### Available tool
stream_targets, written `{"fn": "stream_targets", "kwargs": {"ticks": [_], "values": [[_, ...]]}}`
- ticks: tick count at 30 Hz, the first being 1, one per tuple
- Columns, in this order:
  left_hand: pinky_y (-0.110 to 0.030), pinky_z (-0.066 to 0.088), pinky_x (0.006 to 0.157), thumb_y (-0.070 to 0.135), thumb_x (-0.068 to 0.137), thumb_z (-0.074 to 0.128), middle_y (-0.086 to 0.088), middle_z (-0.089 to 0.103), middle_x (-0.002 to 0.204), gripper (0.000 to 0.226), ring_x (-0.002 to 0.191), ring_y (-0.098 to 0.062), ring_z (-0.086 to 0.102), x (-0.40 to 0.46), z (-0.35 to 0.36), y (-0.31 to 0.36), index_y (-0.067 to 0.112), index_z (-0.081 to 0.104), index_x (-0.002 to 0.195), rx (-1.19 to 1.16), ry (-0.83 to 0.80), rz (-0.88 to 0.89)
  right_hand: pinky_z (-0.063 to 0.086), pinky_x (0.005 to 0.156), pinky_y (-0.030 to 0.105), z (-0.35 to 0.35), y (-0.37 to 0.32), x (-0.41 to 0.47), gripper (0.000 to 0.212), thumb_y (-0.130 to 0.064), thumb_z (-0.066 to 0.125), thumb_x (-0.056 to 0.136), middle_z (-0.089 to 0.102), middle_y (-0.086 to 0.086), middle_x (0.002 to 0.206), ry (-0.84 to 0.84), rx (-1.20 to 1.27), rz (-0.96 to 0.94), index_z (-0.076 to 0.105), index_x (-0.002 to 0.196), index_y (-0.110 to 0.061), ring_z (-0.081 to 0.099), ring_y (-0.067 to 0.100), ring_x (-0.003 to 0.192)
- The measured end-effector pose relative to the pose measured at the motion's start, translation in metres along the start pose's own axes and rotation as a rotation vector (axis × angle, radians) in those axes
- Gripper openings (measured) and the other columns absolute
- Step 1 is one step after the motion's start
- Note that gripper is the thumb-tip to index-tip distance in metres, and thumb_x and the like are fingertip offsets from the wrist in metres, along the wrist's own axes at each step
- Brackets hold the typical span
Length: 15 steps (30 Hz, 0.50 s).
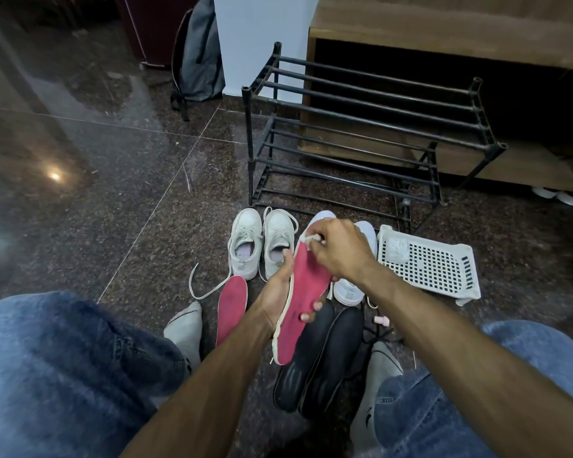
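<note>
My left hand (280, 294) grips a red insole (303, 305) from underneath, fingers curled round its right edge, holding it tilted above the floor. My right hand (336, 249) pinches a small white cloth or wipe (309, 239) against the insole's far tip. A second red insole (232, 307) lies flat on the floor to the left. Two black insoles (325, 361) lie side by side beneath the held one. A pair of white laced sneakers (260, 247) stands just beyond, with another white pair (348, 292) partly hidden behind my right hand.
An empty black metal shoe rack (361, 133) stands ahead against a wooden cabinet (444, 31). A white perforated plastic basket (430, 264) lies to the right. A small pink cap (382, 320) sits on the dark granite floor. A grey backpack (199, 57) leans at the back. My knees and socked feet frame the bottom.
</note>
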<state>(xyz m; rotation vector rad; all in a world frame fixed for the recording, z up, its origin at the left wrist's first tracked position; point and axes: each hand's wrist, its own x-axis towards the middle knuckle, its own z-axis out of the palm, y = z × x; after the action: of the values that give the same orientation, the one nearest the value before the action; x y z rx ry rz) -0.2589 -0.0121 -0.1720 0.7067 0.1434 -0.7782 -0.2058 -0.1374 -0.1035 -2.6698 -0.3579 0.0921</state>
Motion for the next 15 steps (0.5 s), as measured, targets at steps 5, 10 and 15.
{"fn": "stream_targets", "kwargs": {"ticks": [5,10,15], "values": [[-0.016,0.035,0.039,0.074,0.077,0.026,-0.008,0.061,0.066,0.068,0.046,-0.020,0.055,0.003,-0.006,-0.005,0.018,0.056,0.102,0.071,0.068,0.031,0.050,0.082,0.036,0.009,-0.004,-0.026,0.017,-0.025,0.060,0.090,0.069,-0.006,0.104,-0.162,0.011,-0.150,0.072,0.102,-0.025,0.063,0.021,0.096],[-0.018,0.037,0.039,0.071,0.087,0.017,-0.007,0.068,0.089,0.078,0.050,-0.018,0.057,0.003,-0.006,-0.005,0.014,0.065,0.110,0.046,-0.009,-0.008,0.046,0.086,0.037,-0.001,0.009,-0.001,0.025,-0.026,0.053,0.093,0.064,-0.002,0.119,0.051,-0.140,0.024,0.068,0.114,-0.027,0.060,0.029,0.107],[-0.019,0.038,0.039,0.068,0.092,0.009,-0.003,0.071,0.084,0.080,0.053,-0.017,0.059,0.003,-0.011,-0.001,0.008,0.054,0.121,0.093,-0.049,-0.034,0.050,0.077,0.033,-0.007,0.018,0.001,0.019,-0.024,0.060,0.089,0.072,0.002,0.107,0.088,0.001,0.238,0.073,0.103,-0.027,0.065,0.027,0.099]]}}
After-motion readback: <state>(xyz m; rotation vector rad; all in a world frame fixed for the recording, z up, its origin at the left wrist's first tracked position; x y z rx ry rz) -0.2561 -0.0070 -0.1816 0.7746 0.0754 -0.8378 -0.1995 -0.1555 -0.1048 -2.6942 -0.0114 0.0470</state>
